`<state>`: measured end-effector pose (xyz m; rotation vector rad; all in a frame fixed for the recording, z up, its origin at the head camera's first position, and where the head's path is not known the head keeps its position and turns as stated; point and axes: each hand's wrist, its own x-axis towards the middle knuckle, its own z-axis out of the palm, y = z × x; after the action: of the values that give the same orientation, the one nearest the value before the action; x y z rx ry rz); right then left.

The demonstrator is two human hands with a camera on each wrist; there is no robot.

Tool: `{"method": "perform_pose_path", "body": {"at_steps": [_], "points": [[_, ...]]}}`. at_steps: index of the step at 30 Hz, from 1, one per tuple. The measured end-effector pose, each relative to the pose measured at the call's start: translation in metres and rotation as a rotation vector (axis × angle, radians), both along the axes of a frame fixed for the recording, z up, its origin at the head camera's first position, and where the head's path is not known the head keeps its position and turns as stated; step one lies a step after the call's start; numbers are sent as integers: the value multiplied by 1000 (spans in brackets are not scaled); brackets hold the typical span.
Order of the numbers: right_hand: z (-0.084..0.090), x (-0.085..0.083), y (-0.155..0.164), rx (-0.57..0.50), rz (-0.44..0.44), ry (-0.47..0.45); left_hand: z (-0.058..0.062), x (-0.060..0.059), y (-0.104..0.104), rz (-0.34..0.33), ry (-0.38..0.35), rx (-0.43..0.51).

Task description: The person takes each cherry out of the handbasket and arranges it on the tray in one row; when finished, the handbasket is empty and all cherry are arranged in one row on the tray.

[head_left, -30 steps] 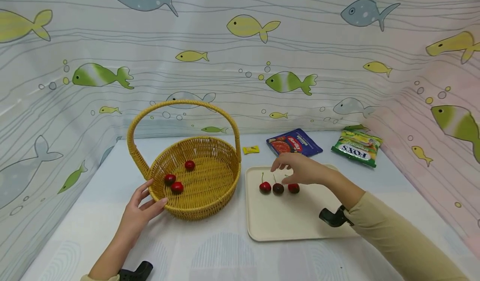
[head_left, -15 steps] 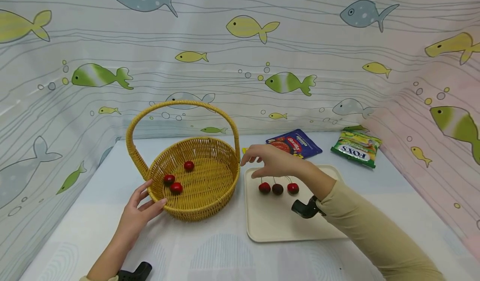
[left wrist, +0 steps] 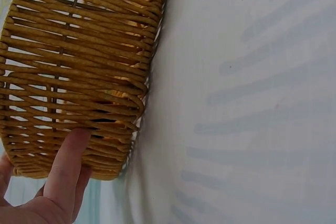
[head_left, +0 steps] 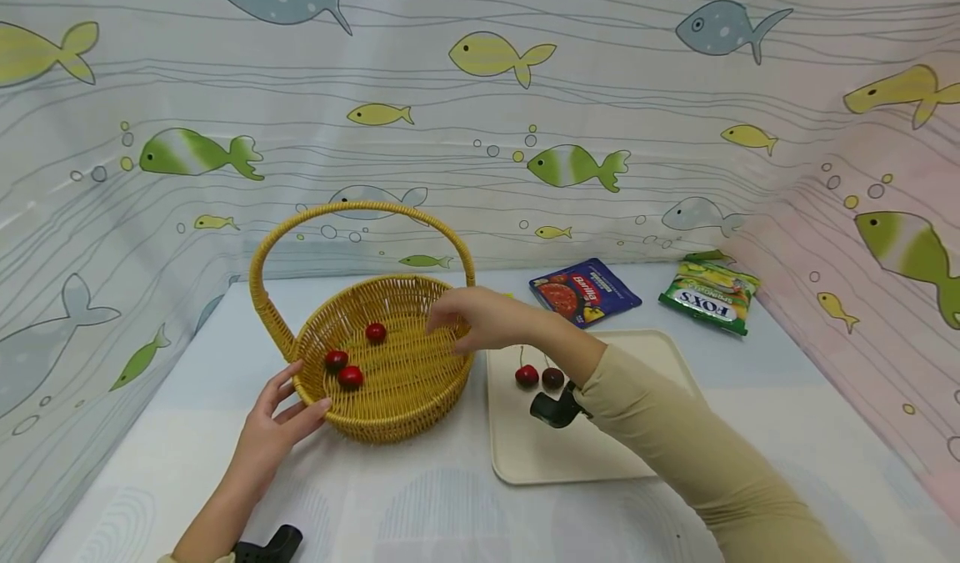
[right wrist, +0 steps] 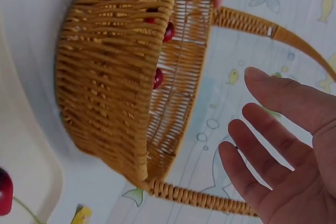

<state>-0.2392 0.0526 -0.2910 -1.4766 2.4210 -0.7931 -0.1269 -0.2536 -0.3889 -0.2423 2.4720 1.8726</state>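
Wicker basket (head_left: 397, 371) stands on the left part of the counter (head_left: 420, 513), which wears a pale cloth with faint blue-grey arches printed along the near side. Behind it and to both sides rise white hangings (head_left: 420, 4), patterned with yellow, green and blue-grey fish, bubbles and thin wavy lines; the right one takes a pinkish tint. Just right of the basket lies a cream tray (head_left: 540, 446), with two dark red cherries (head_left: 527, 376) visible beside the right forearm. Near the back edge lie a blue Barilla pouch (head_left: 585, 292), a green FOX'S packet (head_left: 708, 296) with its lettering upside down, and a small yellow packet (right wrist: 81, 215).

The basket is honey-yellow, round and shallow, with gaps showing in its weave and a tall arched handle (head_left: 360, 206). Three glossy red cherries (head_left: 351, 377) sit inside toward the left, two close together. The left hand (head_left: 273, 425) touches the near-left side, fingers fairly straight; the right hand (head_left: 483, 317) hangs over the right edge, thumb and fingers wide apart
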Motion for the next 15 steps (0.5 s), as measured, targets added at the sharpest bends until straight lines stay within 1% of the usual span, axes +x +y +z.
{"method": "perform_pose_path", "body": {"at_steps": [2,4,8,13,15], "points": [[0,-1,-8,7,17,1,0,-1,-1,-8,-5,2],[1,-3,-16,10,38,-2,0,-1,0,2,-2,-3],[1,-6,-32,31,62,-2,-1,-1,0,-2,2,1],[0,-9,-52,73,37,-45,-4,-2,-2,2,-2,-1],[1,-11,-59,86,18,-71,-3,-2,-1,1,-1,5]]}}
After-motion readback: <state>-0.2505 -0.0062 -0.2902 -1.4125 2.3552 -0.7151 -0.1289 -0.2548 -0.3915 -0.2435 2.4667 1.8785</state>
